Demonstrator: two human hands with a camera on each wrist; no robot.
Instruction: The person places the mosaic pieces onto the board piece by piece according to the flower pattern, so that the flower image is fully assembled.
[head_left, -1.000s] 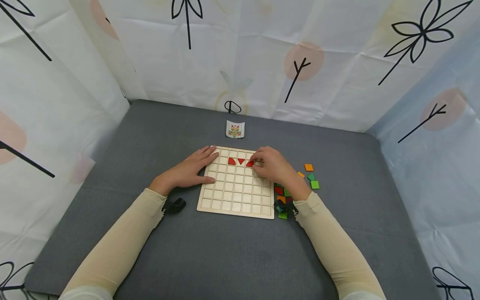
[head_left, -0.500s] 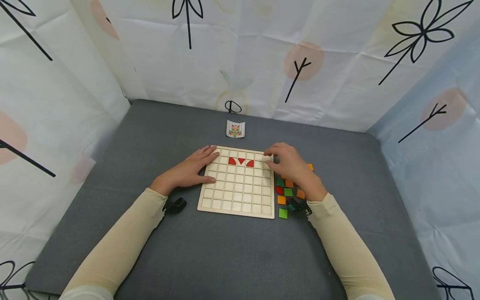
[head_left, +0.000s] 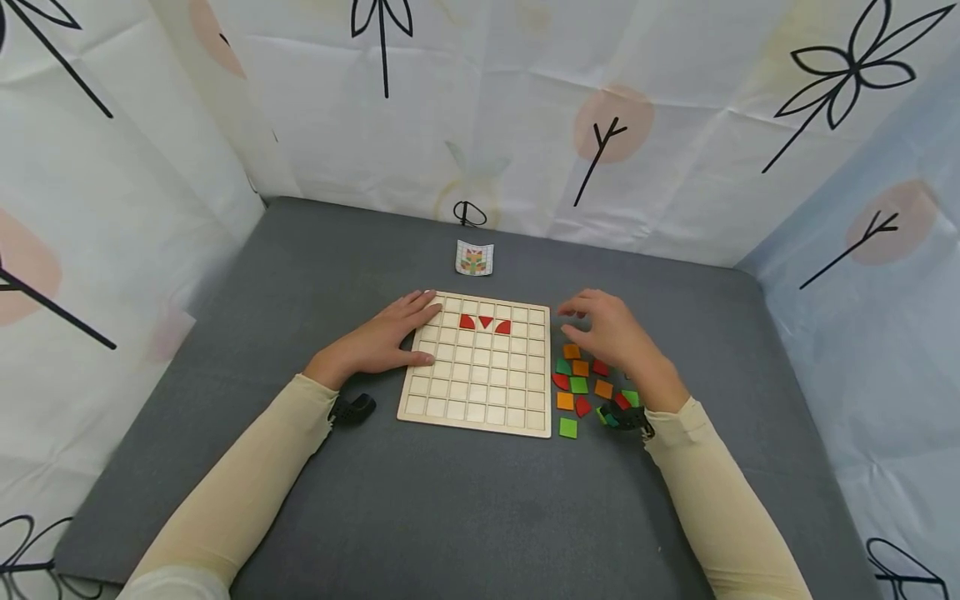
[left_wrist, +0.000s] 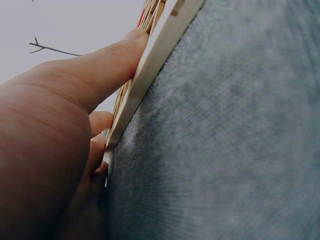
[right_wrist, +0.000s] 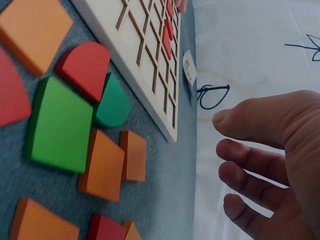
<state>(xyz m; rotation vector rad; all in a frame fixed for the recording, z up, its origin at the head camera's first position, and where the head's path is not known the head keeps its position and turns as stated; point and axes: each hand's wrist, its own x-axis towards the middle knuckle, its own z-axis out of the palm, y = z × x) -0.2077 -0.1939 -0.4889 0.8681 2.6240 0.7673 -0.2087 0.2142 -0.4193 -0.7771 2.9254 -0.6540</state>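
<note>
A square wooden grid board [head_left: 476, 372] lies on the dark grey table, with three red pieces [head_left: 503, 327] set in cells of one upper row. My left hand [head_left: 372, 339] rests on the board's left edge, fingers and thumb extended; in the left wrist view its thumb [left_wrist: 112, 65] touches the rim. My right hand [head_left: 611, 331] hovers above the table beyond the board's right edge. Its fingers are loosely bent and apart from the thumb, with nothing between them, as the right wrist view shows. Beneath and beside it lie loose orange, green and red pieces [head_left: 579, 385].
A small printed card [head_left: 474, 258] with a coloured pattern lies behind the board. The grey table [head_left: 420, 508] reaches back to a white patterned cloth [head_left: 525, 125] hung around it. Several loose pieces, such as a green block [right_wrist: 61, 127], crowd the board's right side.
My right hand has let go of the right-hand red piece in the board and moved right, off the board to above the loose pieces. The left hand stays in place.
</note>
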